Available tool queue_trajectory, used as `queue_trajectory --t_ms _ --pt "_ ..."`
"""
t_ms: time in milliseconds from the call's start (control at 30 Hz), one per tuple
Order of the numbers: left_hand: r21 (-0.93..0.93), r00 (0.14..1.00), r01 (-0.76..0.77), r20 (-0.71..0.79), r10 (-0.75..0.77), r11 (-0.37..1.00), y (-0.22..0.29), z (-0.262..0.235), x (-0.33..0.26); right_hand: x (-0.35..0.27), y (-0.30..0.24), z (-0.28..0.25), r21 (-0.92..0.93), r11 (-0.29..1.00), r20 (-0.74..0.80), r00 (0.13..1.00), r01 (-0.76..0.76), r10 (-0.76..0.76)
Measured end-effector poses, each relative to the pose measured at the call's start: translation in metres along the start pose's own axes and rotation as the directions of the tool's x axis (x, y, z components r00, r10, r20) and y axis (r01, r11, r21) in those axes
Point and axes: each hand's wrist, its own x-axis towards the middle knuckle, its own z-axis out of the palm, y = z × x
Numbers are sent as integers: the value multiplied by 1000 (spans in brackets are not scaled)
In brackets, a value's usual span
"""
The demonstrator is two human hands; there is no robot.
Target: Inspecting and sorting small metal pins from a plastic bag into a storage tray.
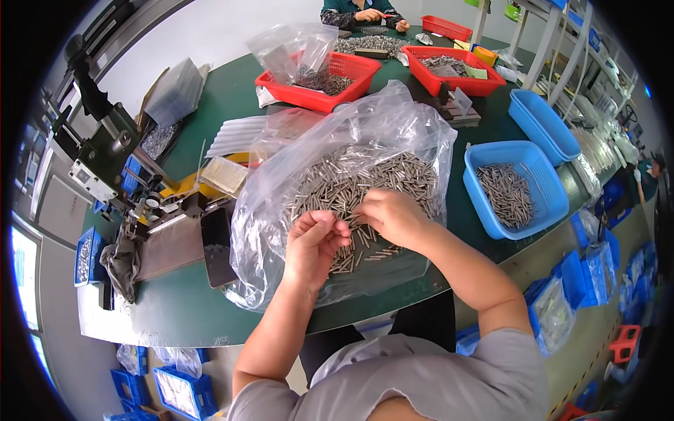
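Note:
A heap of small slim metal pins point(393, 179) lies spread over a large clear plastic bag point(263, 238) on the green table. At the heap's near side, my left hand point(314, 247) has its fingers curled in with the thumb against them. What it holds, if anything, does not show. Just to its right, my right hand point(394, 216) reaches down into the pins with fingertips pinched together. Single pins lie right by those fingertips, but whatever is between them is too small to make out. The two hands are close together without touching.
A blue basket point(484, 221) of similar pins stands at right, another blue basket point(540, 116) behind it. Red baskets point(361, 70) of parts sit farther back. A lever press point(105, 151) occupies the left. Across the green table point(225, 323), a co-worker's hands point(372, 15) handle something.

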Motion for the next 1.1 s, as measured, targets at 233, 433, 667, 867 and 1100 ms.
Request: queue_trajectory --t_ms 233,433,667,867,1100 --pt "-20 1000 11 21 -10 1000 3 1 6 10 6 -15 571 814 -15 990 -109 143" --pt "-5 997 48 69 -47 999 -2 -6 6 10 2 -14 827 387 303 903 -409 305" --pt "109 999 -49 -3 50 993 -6 4 3 6 -6 -8 749 551 257 928 -369 271" --pt "98 1000 -21 12 20 995 -6 1 5 6 -5 -10 704 644 224 954 -299 198" --pt "-64 980 160 127 -151 985 -4 -2 5 5 -12 -17 843 469 148 951 -265 272"
